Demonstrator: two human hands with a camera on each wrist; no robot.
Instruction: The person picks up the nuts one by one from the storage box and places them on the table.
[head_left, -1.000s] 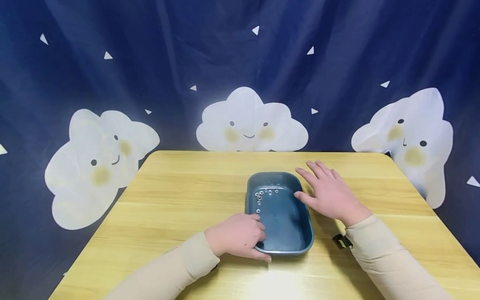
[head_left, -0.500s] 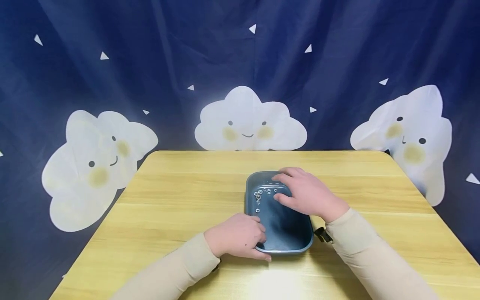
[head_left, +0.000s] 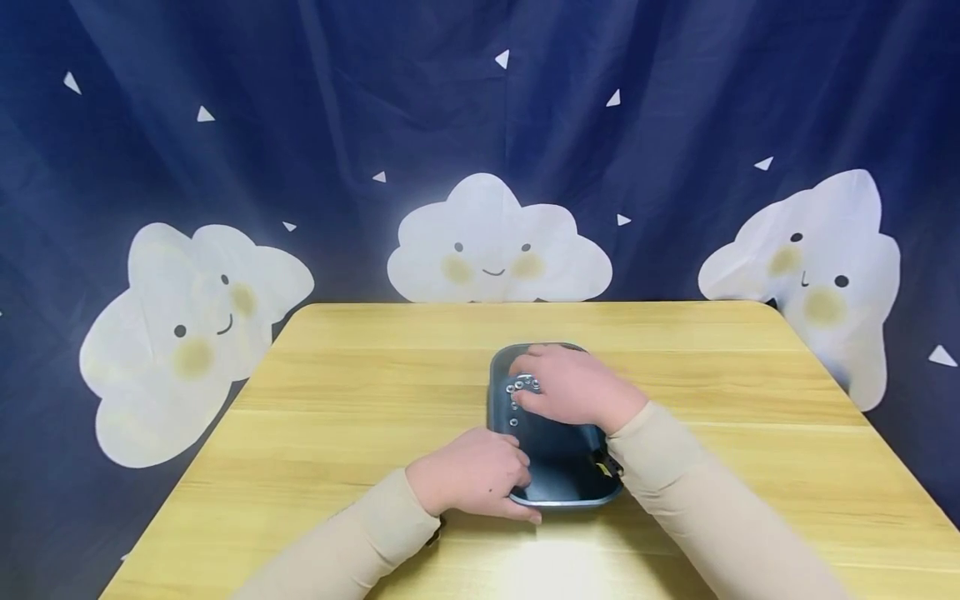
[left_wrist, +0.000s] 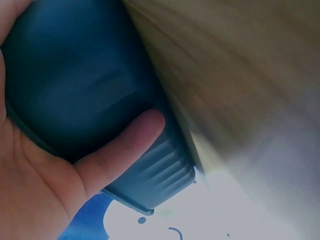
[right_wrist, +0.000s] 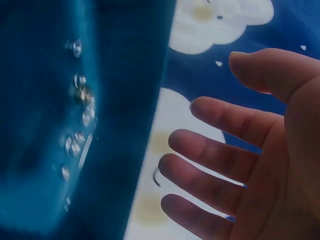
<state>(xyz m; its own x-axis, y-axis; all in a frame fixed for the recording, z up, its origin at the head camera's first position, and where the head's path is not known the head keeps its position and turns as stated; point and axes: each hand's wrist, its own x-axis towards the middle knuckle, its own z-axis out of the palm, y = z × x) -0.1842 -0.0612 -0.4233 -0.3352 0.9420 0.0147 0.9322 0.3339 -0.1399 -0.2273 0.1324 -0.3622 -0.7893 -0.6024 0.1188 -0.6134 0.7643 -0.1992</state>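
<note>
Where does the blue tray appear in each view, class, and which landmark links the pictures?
Head: the blue tray sits below and right of centre.
Left wrist: it runs from top left to lower middle, gripped by the left hand.
Right wrist: it fills the left side.
Shared landmark: the cloud-printed curtain.

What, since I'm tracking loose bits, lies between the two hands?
Tray floor with at least one shiny piece on it, as the head view shows.
</note>
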